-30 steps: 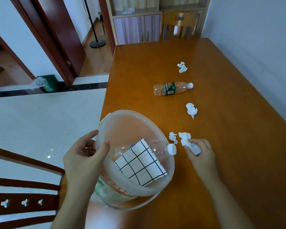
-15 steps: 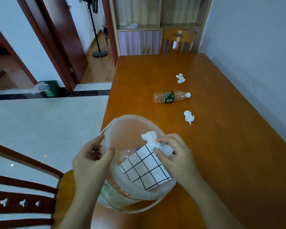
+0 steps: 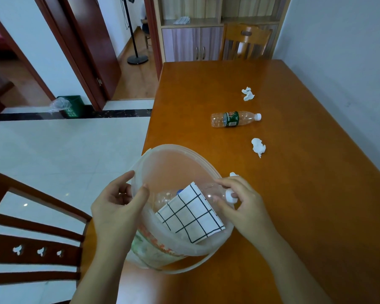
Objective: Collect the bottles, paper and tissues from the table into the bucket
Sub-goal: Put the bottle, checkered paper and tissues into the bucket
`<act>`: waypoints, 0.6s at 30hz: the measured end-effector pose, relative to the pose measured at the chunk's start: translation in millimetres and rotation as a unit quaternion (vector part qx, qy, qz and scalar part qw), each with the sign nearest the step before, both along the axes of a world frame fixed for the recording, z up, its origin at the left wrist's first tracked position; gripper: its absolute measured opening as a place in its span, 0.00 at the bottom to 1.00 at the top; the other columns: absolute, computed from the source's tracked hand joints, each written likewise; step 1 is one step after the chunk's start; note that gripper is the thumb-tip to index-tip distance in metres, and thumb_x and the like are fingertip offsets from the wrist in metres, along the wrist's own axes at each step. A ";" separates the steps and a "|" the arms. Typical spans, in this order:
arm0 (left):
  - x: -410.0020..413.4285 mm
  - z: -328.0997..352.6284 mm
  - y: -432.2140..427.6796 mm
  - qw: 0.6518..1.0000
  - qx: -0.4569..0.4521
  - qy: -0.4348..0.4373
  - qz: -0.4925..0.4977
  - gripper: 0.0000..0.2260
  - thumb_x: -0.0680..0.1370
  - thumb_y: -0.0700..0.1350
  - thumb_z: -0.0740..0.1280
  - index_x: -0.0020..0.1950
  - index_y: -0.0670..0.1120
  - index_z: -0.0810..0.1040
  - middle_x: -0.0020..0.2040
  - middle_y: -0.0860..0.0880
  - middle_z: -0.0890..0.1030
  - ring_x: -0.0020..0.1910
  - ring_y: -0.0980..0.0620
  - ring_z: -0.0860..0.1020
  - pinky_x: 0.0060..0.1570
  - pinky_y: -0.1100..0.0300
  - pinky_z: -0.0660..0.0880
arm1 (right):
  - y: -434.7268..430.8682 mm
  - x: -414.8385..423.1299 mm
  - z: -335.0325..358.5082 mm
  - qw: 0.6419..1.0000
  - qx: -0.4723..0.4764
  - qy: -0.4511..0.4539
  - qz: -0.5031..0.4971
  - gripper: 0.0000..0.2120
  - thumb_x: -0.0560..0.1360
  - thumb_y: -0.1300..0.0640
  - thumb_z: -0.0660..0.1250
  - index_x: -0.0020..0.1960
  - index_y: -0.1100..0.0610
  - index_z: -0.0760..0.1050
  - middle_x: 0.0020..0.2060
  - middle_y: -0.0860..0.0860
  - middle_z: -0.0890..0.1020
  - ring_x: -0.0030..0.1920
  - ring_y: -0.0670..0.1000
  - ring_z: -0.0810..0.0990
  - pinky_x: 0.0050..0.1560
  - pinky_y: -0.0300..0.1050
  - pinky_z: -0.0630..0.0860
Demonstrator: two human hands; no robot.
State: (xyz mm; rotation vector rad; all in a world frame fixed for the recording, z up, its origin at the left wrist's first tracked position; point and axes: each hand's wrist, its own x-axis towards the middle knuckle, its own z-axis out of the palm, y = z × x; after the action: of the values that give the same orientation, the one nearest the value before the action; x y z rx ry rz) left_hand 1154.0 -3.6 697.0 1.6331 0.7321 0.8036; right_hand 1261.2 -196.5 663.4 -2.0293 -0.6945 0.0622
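A translucent plastic bucket (image 3: pixel 173 150) stands tilted at the table's near left edge. My left hand (image 3: pixel 116 207) grips its left rim, thumb inside. In the bucket lie a clear bottle (image 3: pixel 165 197) and a white paper with a black grid (image 3: pixel 191 218). My right hand (image 3: pixel 246 207) is at the right rim, its fingers closed around that bottle's white cap; no tissue shows in it. On the table lie a green-labelled bottle (image 3: pixel 235 119) on its side and three crumpled tissues: far (image 3: pixel 248 93), middle (image 3: pixel 258 147), and a small one (image 3: pixel 233 174) just behind my right hand.
The orange wooden table (image 3: pixel 305 194) runs along a grey wall on the right. A wooden chair (image 3: pixel 31 238) stands at my near left, another chair (image 3: pixel 246 40) at the far end before a cabinet (image 3: pixel 191 42). A green bin (image 3: pixel 71 106) sits on the floor.
My right hand lifted a tissue from the table, carried it over the bucket, and now holds no tissue and rests on the bottle's cap. My left hand stayed on the rim.
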 end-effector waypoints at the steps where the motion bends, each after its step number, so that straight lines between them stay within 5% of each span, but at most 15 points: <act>1: 0.2 0.3 1.1 1.000 0.000 0.001 0.003 0.12 0.69 0.40 0.71 0.51 0.52 0.80 0.33 0.48 0.73 0.30 0.55 0.71 0.29 0.70 0.72 | -1.7 2.8 -1.8 1.000 -0.009 -0.003 -0.005 0.15 0.72 0.55 0.68 0.58 0.51 0.74 0.53 0.42 0.74 0.55 0.41 0.72 0.52 0.31 0.68; 10: 8.6 2.7 13.7 1.000 0.004 0.002 0.026 0.12 0.69 0.41 0.72 0.51 0.52 0.80 0.34 0.48 0.74 0.31 0.53 0.72 0.31 0.67 0.73 | -14.5 36.6 -35.4 0.991 -0.117 0.025 -0.062 0.17 0.73 0.54 0.66 0.61 0.53 0.72 0.60 0.50 0.74 0.62 0.51 0.70 0.60 0.52 0.73; 18: 35.0 8.7 18.2 1.000 0.018 0.004 0.017 0.11 0.69 0.43 0.72 0.47 0.57 0.79 0.35 0.46 0.74 0.32 0.52 0.72 0.35 0.59 0.74 | -20.4 77.4 -72.2 0.981 -0.161 0.060 -0.092 0.18 0.73 0.54 0.66 0.62 0.54 0.70 0.58 0.51 0.75 0.59 0.50 0.71 0.53 0.43 0.70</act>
State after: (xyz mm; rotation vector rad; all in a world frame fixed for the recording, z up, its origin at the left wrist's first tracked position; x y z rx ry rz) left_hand 1189.0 14.6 705.7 1.6611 0.7555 0.8390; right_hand 1338.6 -216.9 591.2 -2.3703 -0.4383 0.1969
